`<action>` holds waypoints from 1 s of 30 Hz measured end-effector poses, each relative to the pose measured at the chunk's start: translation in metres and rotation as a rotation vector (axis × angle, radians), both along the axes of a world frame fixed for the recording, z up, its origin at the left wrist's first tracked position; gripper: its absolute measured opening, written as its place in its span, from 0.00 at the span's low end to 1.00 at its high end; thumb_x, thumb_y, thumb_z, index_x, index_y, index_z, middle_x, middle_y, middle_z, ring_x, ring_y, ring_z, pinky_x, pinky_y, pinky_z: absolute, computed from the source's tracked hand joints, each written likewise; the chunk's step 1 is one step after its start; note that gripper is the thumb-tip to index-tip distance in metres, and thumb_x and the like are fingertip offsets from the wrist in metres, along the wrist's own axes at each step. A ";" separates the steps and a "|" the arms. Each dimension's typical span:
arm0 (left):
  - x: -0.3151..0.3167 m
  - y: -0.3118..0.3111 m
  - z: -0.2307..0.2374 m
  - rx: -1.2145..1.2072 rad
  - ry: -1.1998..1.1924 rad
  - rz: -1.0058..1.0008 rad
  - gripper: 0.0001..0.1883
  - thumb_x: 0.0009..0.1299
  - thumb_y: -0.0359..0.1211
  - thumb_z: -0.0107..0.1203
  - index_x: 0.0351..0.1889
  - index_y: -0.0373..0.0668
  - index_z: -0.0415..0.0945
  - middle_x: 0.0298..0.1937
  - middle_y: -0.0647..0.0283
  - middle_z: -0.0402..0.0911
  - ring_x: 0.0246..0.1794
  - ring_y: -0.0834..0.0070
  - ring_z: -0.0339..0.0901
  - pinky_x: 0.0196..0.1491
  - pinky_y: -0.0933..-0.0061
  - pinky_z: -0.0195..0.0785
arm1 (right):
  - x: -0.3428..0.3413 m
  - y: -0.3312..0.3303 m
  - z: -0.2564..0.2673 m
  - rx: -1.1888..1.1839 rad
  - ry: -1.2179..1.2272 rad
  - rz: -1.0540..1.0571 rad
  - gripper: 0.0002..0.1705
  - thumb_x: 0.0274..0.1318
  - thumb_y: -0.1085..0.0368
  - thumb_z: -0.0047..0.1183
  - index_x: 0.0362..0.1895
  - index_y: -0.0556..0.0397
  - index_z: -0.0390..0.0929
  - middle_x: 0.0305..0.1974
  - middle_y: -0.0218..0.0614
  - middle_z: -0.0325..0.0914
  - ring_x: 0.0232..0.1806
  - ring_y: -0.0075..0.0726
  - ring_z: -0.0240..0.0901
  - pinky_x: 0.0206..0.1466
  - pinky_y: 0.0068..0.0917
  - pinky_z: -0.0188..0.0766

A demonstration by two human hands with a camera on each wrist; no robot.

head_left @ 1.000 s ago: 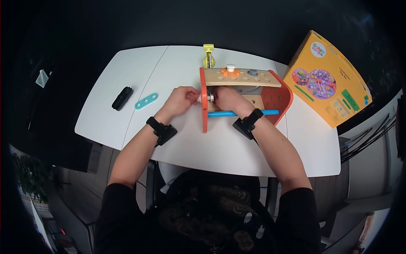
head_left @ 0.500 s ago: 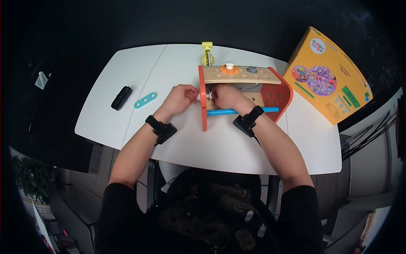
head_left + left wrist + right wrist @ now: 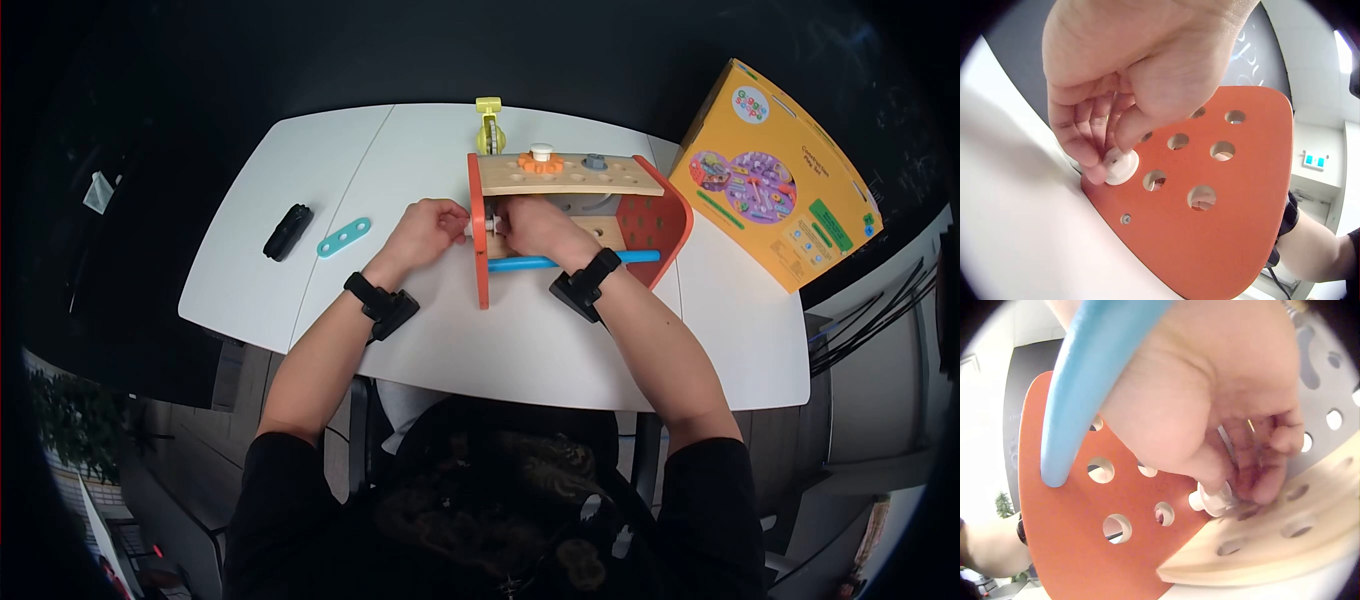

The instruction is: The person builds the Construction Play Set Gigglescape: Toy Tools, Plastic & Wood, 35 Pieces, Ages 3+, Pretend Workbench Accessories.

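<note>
A toy workbench (image 3: 600, 182) with orange-red side panels stands on the white table. At its left panel (image 3: 1229, 231), my left hand (image 3: 428, 232) pinches the round white head of a toy bolt (image 3: 1124, 167) between thumb and fingers, on the outer face. Reaching inside the bench, my right hand (image 3: 545, 228) pinches a white nut (image 3: 1215, 501) on the bolt's shank, where the shank comes through that panel. The right fingers partly cover the nut. A blue rod (image 3: 520, 264) crosses the bench front, below the right hand.
An orange gear (image 3: 541, 164) under a white bolt head and a grey piece (image 3: 596, 162) sit on the bench top. Behind stands a yellow-green tool (image 3: 488, 130). Left lie a teal strip (image 3: 344, 238) and a black object (image 3: 288, 232); right is a yellow box (image 3: 775, 180).
My right fingers have shifted slightly left over the nut, covering more of it. The left hand keeps its pinch on the bolt head, and the bench stays in place.
</note>
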State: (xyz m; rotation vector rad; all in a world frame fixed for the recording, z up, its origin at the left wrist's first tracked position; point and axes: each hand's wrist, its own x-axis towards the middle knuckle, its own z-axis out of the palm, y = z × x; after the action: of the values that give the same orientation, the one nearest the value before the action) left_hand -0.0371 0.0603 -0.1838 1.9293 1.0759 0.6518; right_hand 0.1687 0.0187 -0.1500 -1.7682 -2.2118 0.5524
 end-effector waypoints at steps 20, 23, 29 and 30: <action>-0.001 0.001 -0.004 0.013 -0.009 -0.001 0.10 0.75 0.28 0.54 0.48 0.30 0.80 0.34 0.57 0.87 0.36 0.75 0.85 0.45 0.73 0.76 | -0.004 -0.002 0.004 -0.088 -0.084 -0.040 0.16 0.54 0.71 0.51 0.47 0.59 0.83 0.51 0.55 0.82 0.56 0.57 0.78 0.59 0.44 0.75; -0.001 0.002 -0.006 -0.022 -0.052 -0.003 0.10 0.75 0.28 0.54 0.48 0.30 0.80 0.34 0.58 0.87 0.36 0.75 0.85 0.45 0.73 0.76 | -0.004 -0.002 0.005 -0.132 -0.092 -0.044 0.16 0.55 0.68 0.51 0.45 0.59 0.85 0.51 0.55 0.82 0.56 0.57 0.78 0.61 0.45 0.74; -0.001 0.004 -0.009 -0.032 -0.059 -0.012 0.10 0.75 0.28 0.54 0.47 0.30 0.80 0.34 0.58 0.87 0.35 0.75 0.84 0.45 0.73 0.76 | -0.002 -0.006 0.003 0.010 0.013 -0.036 0.19 0.52 0.70 0.54 0.49 0.58 0.82 0.52 0.53 0.82 0.58 0.57 0.77 0.61 0.44 0.75; -0.001 0.004 -0.009 -0.030 -0.064 -0.010 0.10 0.75 0.28 0.54 0.47 0.30 0.80 0.34 0.58 0.87 0.35 0.75 0.84 0.45 0.73 0.76 | -0.002 -0.007 0.004 0.009 0.013 -0.036 0.19 0.52 0.70 0.54 0.49 0.58 0.82 0.52 0.53 0.82 0.58 0.57 0.77 0.61 0.44 0.75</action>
State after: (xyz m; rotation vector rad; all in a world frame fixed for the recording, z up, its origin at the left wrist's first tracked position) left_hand -0.0378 0.0638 -0.1930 1.8750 1.0304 0.6838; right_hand 0.1662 0.0121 -0.1456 -1.7913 -2.1660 0.5428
